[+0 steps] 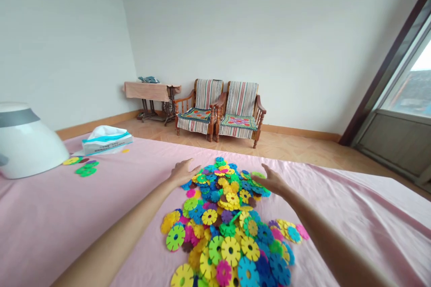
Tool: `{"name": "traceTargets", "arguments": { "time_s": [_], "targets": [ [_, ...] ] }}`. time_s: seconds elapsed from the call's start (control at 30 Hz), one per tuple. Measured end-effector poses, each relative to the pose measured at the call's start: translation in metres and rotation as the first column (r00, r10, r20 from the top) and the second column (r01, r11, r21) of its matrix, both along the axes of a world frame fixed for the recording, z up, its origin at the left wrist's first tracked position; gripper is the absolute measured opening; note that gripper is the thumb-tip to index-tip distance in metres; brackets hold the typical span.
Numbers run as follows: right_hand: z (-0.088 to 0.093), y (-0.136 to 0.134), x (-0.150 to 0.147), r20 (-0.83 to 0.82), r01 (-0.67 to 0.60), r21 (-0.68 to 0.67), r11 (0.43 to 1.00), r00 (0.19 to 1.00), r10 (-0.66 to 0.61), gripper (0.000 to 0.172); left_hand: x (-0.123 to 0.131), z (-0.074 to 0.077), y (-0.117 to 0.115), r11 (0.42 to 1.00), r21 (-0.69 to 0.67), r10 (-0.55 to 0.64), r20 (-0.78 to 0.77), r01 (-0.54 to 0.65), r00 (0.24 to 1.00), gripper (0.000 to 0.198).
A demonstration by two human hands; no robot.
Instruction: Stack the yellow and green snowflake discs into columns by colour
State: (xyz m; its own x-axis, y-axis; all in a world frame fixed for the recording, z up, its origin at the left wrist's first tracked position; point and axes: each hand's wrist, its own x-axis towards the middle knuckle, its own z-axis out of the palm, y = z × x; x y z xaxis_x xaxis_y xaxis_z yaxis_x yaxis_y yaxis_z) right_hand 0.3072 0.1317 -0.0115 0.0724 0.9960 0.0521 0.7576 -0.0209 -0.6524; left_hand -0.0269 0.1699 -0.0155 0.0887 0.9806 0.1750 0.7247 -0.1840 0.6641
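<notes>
"What do I have on my feed from here?"

"A pink bedsheet (pixel 60 219) fills the lower view. On it lies a heap of flat, toothed plastic discs (pixel 222 219) in yellow, blue, green and pink, and the bottom edge of the frame cuts off its near end."

"And my arms?"

"Both reach forward from the bottom of the frame, on either side of the heap. The left hand (pixel 183 172) is open, palm down, at the heap's far left edge. The right hand (pixel 272 179) is open too, curved over its far right side, grasping nothing that I can make out (I can't tell whether its fingertips (pixel 264 169) touch a disc)."

"Room to move?"

"The sheet runs well past the heap on both sides. A white plastic basin (pixel 27 143) sits at far left, cut off by the frame, with small green discs (pixel 85 169) just beside it."
</notes>
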Motion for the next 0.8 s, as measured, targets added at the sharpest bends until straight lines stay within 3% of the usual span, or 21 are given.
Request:
{"name": "traceTargets", "arguments": {
  "time_s": [0.1,0.27,0.4,0.57,0.73,0.8],
  "targets": [
    [-0.010,0.006,-0.013,0.060,0.016,-0.066,0.998,0.998,-0.012,0.092,0.015,-0.008,0.004,0.997,0.026,-0.072,-0.044,0.073,0.996,0.067],
    [-0.011,-0.007,-0.059,0.131,-0.277,-0.089,0.957,0.949,0.286,0.097,0.053,-0.012,-0.007,0.960,0.085,-0.266,-0.030,0.268,0.963,0.053],
    [-0.005,-0.018,-0.086,-0.061,-0.315,0.025,0.949,0.947,0.316,0.089,0.070,-0.006,-0.019,0.944,0.084,-0.324,0.045,0.320,0.945,0.053],
    [0.014,-0.042,-0.096,-0.315,-0.398,0.139,0.907,0.850,0.421,0.073,0.064,0.011,-0.043,0.916,0.058,-0.402,0.162,0.398,0.901,0.065],
    [0.043,-0.082,-0.080,-0.350,-0.630,0.144,0.763,0.689,0.635,0.051,0.046,0.034,-0.064,0.827,-0.006,-0.544,0.250,0.563,0.801,0.071],
    [0.047,-0.089,-0.070,-0.445,-0.677,0.105,0.728,0.623,0.644,0.039,0.044,0.039,-0.060,0.806,-0.035,-0.560,0.283,0.591,0.779,0.075]
  ]
}}
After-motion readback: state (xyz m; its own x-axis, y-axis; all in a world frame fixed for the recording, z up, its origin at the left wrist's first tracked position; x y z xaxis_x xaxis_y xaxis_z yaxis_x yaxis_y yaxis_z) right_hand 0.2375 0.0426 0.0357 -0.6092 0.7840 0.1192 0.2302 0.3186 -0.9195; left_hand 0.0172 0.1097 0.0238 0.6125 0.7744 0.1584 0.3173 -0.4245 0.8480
